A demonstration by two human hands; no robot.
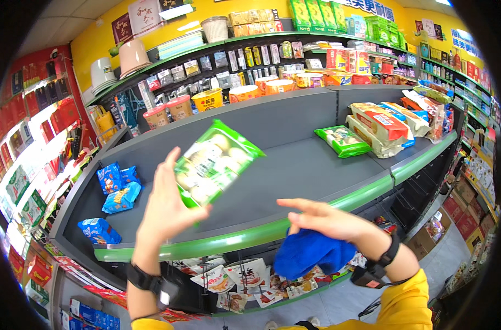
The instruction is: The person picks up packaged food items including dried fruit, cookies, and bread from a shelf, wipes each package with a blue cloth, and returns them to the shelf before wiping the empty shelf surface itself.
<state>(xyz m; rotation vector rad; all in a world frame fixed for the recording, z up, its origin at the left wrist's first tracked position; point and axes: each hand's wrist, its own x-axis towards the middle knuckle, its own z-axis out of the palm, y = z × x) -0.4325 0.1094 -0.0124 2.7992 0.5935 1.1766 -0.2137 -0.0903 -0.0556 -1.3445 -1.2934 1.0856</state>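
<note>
My left hand (161,208) holds a clear plastic pack with green borders (212,165), tilted above the grey shelf (254,194). Several pale round pieces show through its window; the pack is slightly blurred. To the right, my right hand (331,222) grips a blue cloth (314,253) that hangs below the palm, in front of the shelf's green front strip (234,235). A similar green pack (342,141) lies flat toward the shelf's right side, beside cream-and-red food packages (380,123).
Blue snack bags (120,196) and another blue pack (99,231) stand at the shelf's left end. Instant noodle tubs (243,93) line up behind the back panel (230,115). Below the front strip hang white snack pouches (246,274). An open cardboard box (424,239) sits on the floor at right.
</note>
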